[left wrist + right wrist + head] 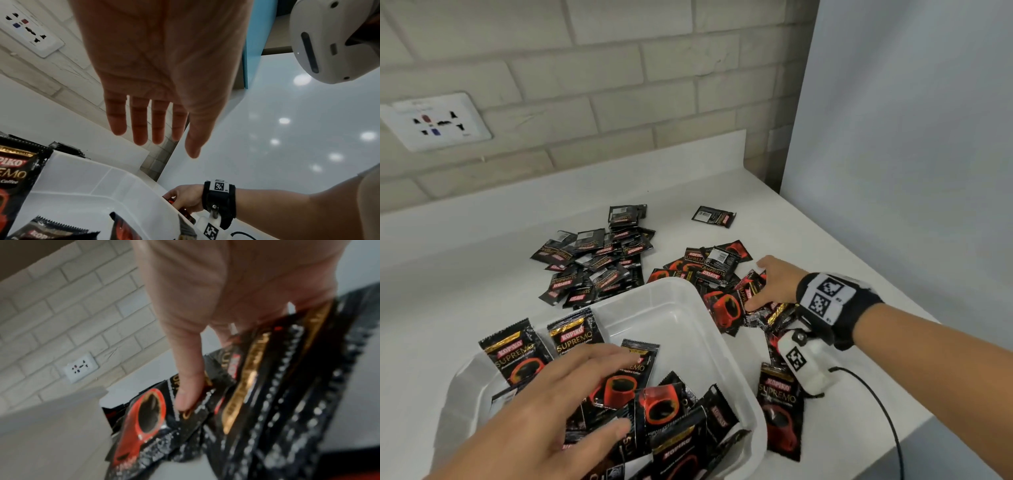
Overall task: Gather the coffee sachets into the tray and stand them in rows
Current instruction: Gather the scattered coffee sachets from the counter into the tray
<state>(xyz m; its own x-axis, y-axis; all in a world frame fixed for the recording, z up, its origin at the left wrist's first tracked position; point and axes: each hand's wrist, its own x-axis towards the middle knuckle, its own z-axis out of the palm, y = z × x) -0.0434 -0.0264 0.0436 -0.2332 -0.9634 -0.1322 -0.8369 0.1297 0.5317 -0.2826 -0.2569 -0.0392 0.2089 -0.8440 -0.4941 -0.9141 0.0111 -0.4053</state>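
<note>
A translucent white tray (722,329) stands on the white counter, with several black-and-red coffee sachets in it. Two sachets (517,353) lean upright at its far left wall; the others (664,404) lie jumbled. My left hand (599,387) hovers over them, its fingers (139,129) straight, holding nothing. Right of the tray my right hand (755,284) pinches a bunch of sachets (257,386) from a loose heap (715,270), with the thumb (185,395) on top. The other fingers are hidden behind the bunch.
A bigger heap of sachets (595,263) lies behind the tray, one sachet (714,216) farther back, and another (780,411) right of the tray. A brick wall with a socket (436,121) is behind. A pale panel (893,137) bounds the right. A black cable (876,394) crosses the counter's front right corner.
</note>
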